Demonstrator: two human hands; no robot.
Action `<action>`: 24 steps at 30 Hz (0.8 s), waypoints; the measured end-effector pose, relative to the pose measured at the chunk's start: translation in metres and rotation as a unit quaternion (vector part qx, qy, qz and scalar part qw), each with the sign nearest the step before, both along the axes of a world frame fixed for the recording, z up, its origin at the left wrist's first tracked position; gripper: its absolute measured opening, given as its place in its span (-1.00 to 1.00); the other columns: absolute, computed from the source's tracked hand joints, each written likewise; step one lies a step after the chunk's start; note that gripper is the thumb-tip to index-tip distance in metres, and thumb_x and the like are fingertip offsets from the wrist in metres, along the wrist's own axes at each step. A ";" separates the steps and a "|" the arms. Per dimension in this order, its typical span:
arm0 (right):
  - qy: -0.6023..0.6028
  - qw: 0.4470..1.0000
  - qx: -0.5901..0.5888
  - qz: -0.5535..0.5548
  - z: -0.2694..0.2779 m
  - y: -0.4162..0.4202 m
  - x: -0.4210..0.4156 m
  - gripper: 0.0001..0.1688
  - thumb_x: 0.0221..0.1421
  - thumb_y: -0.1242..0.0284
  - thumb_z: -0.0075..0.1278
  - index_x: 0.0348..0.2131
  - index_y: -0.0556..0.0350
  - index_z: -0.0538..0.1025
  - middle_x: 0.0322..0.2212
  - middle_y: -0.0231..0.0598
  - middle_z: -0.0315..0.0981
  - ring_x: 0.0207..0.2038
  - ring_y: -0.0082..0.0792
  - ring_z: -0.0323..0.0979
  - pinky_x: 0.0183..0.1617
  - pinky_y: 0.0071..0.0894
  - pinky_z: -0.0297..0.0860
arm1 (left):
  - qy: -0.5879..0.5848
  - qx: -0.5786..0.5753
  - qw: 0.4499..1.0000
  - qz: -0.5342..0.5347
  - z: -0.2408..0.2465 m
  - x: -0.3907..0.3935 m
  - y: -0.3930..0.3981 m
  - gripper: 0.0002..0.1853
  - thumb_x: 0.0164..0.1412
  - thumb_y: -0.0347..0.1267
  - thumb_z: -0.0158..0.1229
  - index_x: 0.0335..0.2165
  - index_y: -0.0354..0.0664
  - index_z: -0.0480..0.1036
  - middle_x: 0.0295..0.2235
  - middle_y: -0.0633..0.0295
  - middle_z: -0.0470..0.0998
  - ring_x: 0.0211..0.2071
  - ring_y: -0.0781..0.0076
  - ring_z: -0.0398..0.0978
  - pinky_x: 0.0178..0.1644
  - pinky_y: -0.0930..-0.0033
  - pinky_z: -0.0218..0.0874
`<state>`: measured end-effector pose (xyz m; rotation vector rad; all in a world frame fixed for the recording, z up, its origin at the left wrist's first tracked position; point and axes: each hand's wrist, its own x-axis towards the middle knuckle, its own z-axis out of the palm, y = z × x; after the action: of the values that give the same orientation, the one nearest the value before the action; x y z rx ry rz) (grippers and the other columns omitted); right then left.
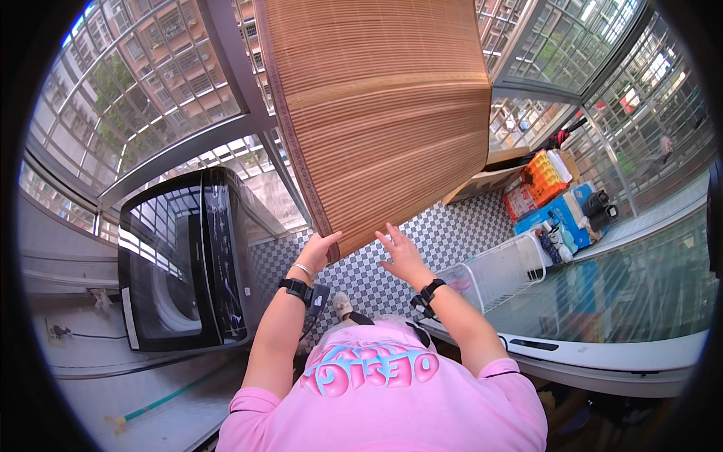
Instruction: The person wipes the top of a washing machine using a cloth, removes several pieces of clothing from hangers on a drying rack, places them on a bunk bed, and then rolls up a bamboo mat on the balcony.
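A brown bamboo sleeping mat (390,130) with a patterned cloth border hangs in front of me, running up past the top of the view. Two fold creases cross it, and its lower edge slants up toward the right. My left hand (315,252) pinches the mat's lower left corner, thumb on the near face. Just below the lower edge, my right hand (404,257) is raised with its fingers spread and holds nothing. Its fingertips are close to the mat; whether they touch it I cannot tell. Both wrists wear black straps with small devices.
A black top-loading washing machine (186,260) stands at left. To the right are a glass-topped chest freezer (610,299), a white wire basket (497,271), a blue box (556,217) and an orange egg tray (545,175). Barred windows surround the checkered tile floor (361,282).
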<state>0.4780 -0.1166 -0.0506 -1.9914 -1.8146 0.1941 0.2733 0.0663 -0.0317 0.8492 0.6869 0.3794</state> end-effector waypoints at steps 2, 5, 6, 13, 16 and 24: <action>-0.007 1.000 -0.011 -0.020 -0.013 -0.023 0.007 0.10 -0.19 0.37 0.37 0.31 -0.26 0.21 0.32 0.11 0.01 0.30 0.18 0.11 0.33 0.02 0.19 | 0.048 0.014 0.999 -0.009 -0.012 -0.003 -0.019 -0.52 0.26 -0.38 0.21 0.10 -0.35 0.38 0.03 0.09 0.53 0.03 0.25 0.49 0.09 0.20 0.30; -0.023 0.998 -0.044 -0.048 -0.027 -0.056 0.016 0.14 -0.20 0.38 0.38 0.32 -0.23 0.17 0.34 0.15 -0.07 0.32 0.22 0.06 0.35 0.04 0.15 | 0.157 0.015 0.987 -0.042 -0.011 -0.003 -0.054 -0.55 0.31 -0.31 0.18 0.11 -0.26 0.39 0.02 0.13 0.53 0.02 0.24 0.51 0.06 0.15 0.35; -0.023 0.998 -0.012 -0.064 -0.031 -0.063 0.017 0.13 -0.23 0.41 0.37 0.31 -0.25 0.19 0.33 0.13 -0.05 0.33 0.20 0.05 0.34 0.08 0.14 | 0.138 -0.031 0.990 -0.014 -0.012 -0.003 -0.068 -0.55 0.32 -0.30 0.17 0.10 -0.27 0.39 -0.01 0.14 0.54 -0.03 0.28 0.53 0.01 0.21 0.37; -0.102 0.977 0.147 -0.114 -0.036 -0.078 0.053 -0.20 -0.15 0.56 0.16 0.15 -0.14 0.38 0.16 -0.07 0.29 0.27 0.02 0.19 0.30 0.15 0.12 | 0.034 -0.079 0.993 0.085 0.011 -0.028 -0.112 -0.62 0.35 -0.40 0.08 0.05 -0.43 0.40 -0.01 0.02 0.54 -0.06 0.24 0.56 0.03 0.27 0.41; -0.041 0.971 0.226 -0.067 -0.008 -0.071 0.073 -0.57 -0.10 0.60 0.05 -0.14 -0.02 0.58 -0.13 -0.19 0.54 -0.01 -0.09 0.46 0.11 -0.06 0.33 | 0.045 -0.050 0.993 0.098 0.026 -0.044 -0.113 -0.63 0.34 -0.40 0.09 0.04 -0.42 0.41 -0.03 0.03 0.56 -0.08 0.22 0.57 0.04 0.23 0.41; -0.041 0.991 0.131 0.001 0.045 -0.042 0.076 -0.89 -0.12 0.50 0.13 -0.45 -0.04 0.61 -0.42 -0.31 0.46 -0.26 -0.14 0.51 -0.22 -0.12 0.48 | 0.340 0.601 0.641 0.337 0.065 -0.050 -0.111 -0.72 0.27 -0.44 0.09 -0.06 -0.31 0.43 -0.10 0.03 0.50 -0.06 0.15 0.45 0.09 0.18 0.26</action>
<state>0.5538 -0.1589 -0.0053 -1.8357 -1.7888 -0.1225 0.2234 -0.0448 0.0331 2.0736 1.5153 1.3281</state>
